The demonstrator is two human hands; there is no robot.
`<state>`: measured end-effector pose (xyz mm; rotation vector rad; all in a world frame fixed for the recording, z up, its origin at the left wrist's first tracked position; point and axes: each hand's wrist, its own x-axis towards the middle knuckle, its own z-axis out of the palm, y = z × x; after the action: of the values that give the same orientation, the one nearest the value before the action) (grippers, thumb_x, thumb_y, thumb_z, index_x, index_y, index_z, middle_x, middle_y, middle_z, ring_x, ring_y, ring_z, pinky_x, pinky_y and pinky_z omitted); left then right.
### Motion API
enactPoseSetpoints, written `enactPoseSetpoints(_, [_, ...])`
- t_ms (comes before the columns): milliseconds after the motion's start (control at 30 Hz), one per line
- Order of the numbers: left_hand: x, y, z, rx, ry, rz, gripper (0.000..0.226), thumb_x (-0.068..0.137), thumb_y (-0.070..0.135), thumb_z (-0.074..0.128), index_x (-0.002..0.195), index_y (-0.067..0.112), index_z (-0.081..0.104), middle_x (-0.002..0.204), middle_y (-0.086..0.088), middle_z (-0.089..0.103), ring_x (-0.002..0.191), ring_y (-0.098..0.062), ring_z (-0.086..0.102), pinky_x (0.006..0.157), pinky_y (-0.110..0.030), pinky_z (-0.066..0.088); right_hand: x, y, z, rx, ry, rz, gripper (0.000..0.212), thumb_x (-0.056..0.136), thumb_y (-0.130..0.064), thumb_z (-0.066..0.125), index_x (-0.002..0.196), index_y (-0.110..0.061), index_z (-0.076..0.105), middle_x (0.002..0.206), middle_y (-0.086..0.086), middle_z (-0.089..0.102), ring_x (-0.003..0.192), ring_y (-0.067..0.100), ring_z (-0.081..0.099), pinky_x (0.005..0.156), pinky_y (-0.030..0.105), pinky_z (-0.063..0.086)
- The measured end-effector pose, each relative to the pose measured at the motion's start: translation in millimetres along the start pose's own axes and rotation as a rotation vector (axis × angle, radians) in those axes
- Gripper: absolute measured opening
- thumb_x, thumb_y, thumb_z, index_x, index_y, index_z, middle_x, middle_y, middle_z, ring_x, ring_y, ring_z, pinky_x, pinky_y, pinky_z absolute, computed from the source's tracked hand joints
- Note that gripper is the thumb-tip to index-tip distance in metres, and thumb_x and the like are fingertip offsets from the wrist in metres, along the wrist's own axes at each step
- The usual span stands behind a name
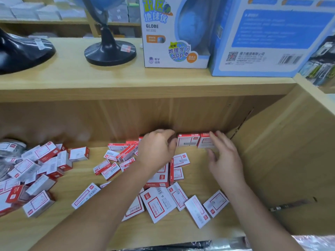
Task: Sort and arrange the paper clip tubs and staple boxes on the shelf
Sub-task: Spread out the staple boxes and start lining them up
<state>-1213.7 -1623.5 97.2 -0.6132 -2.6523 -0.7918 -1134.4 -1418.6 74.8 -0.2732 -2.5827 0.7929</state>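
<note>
Boxes of staples (36,171), red and white, lay heaped at the far left of the lower shelf (181,230), tipped every way. The heap ran off the left edge, so its full extent could not be seen. Behind it sat a dark, shiny bundle (8,154), too blurred to name. On the top board (72,77) above stood one black stand (21,51), cut by the frame, and a second black stand (110,53) whose blue globe was cropped at the top.

Toward the middle of the lower shelf, more small boxes (112,163) lay scattered flat and on edge. The left forearm crossed over several of them and hid what lay beneath. The left hand (157,149) reached to the back wall, its fingers curled at the left end of an upright box (188,140). Blur and the back of the hand hid the fingertips, so whether they held anything could not be told.

A second upright box (206,141) stood touching the first, both against the back wall. The right hand (224,156) was spread loosely, with straight fingers resting on that box's top right corner and the thumb hanging below it.

Nearer the front edge, flat boxes (159,203) overlapped between the two arms. Above, a globe carton (163,33) and a blue carton (262,42) stood side by side, their small print unreadable. The wooden side panel (290,160) closed the shelf on the right.
</note>
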Motion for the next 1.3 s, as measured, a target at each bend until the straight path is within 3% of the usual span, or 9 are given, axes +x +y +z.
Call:
enactPoseSetpoints(167, [-34,10,-18,-0.047,-0.05,0.178,0.016,0.089,0.021,0.067,0.103,0.018,0.074,0.106,0.006,0.072,0.1,-0.02,0.064,0.082,-0.036,0.054,-51,3,-35,0.14,-0.209,0.042,0.04,0.085,-0.003,0.073,0.124,-0.011,0.069,0.13,-0.004,0.062,0.123,0.015,0.058,0.105,0.006,0.032])
enactPoseSetpoints(267, [-72,26,-15,-0.191,-0.229,0.325,0.018,0.084,0.021,0.072,0.102,0.023,0.073,0.103,0.007,0.071,0.103,-0.019,0.062,0.087,-0.037,0.053,-78,7,-49,0.125,-0.391,0.131,0.044,0.088,-0.002,0.067,0.13,-0.014,0.065,0.13,-0.014,0.053,0.123,0.002,0.048,0.097,-0.006,0.021])
enactPoseSetpoints(433, [-112,25,13,0.037,-0.558,0.45,0.066,0.077,0.07,0.064,0.133,0.036,0.061,0.121,0.014,0.069,0.138,-0.016,0.046,0.124,-0.046,0.014,-110,23,-47,0.062,-0.626,0.188,0.065,0.085,-0.006,0.069,0.146,-0.018,0.048,0.145,-0.013,0.042,0.137,-0.001,0.034,0.103,-0.004,0.013])
enactPoseSetpoints(533, [-114,27,16,0.014,-0.551,0.442,0.06,0.077,0.072,0.062,0.127,0.038,0.064,0.114,0.018,0.069,0.127,-0.012,0.053,0.124,-0.048,0.012,-115,29,-47,0.019,-0.63,0.161,0.07,0.084,-0.009,0.073,0.148,-0.02,0.046,0.149,-0.017,0.037,0.136,-0.006,0.03,0.105,-0.003,0.013])
enactPoseSetpoints(667, [-113,23,9,-0.085,-0.424,0.376,0.039,0.077,0.049,0.077,0.109,0.028,0.069,0.097,0.011,0.062,0.102,-0.013,0.057,0.119,-0.046,0.029,-114,29,-46,-0.039,-0.575,0.121,0.061,0.084,-0.008,0.073,0.14,-0.023,0.056,0.138,-0.022,0.045,0.125,-0.002,0.041,0.099,-0.001,0.022])
enactPoseSetpoints(800, [-107,15,-2,-0.129,-0.281,0.288,0.02,0.086,0.025,0.079,0.104,0.02,0.072,0.09,0.007,0.059,0.093,-0.018,0.054,0.095,-0.037,0.048,-115,22,-42,-0.157,-0.496,0.089,0.037,0.081,-0.031,0.078,0.116,-0.024,0.07,0.113,-0.011,0.057,0.109,0.018,0.052,0.088,0.03,0.047])
enactPoseSetpoints(1000, [-117,14,-19,-0.059,-0.205,0.222,0.019,0.086,0.025,0.077,0.105,0.026,0.074,0.093,0.009,0.06,0.092,-0.019,0.054,0.078,-0.035,0.046,-108,-3,-50,-0.046,-0.474,0.253,0.034,0.073,-0.062,0.065,0.088,-0.031,0.061,0.085,-0.014,0.061,0.087,0.01,0.06,0.074,0.033,0.051])
enactPoseSetpoints(1133, [-125,16,-19,0.072,-0.265,0.255,0.015,0.085,0.04,0.07,0.096,0.033,0.077,0.101,0.013,0.06,0.102,-0.021,0.052,0.084,-0.036,0.04,-98,-23,-53,0.215,-0.401,0.413,0.03,0.077,-0.036,0.081,0.09,-0.033,0.054,0.081,-0.02,0.07,0.069,0.002,0.064,0.059,0.026,0.05])
enactPoseSetpoints(1300, [-127,20,-25,0.019,-0.245,0.211,0.02,0.087,0.042,0.068,0.097,0.027,0.077,0.108,0.011,0.063,0.105,-0.017,0.054,0.084,-0.036,0.05,-92,-35,-60,0.384,-0.346,0.431,0.024,0.078,-0.022,0.083,0.092,-0.028,0.064,0.084,-0.016,0.074,0.073,0.007,0.069,0.072,0.037,0.058])
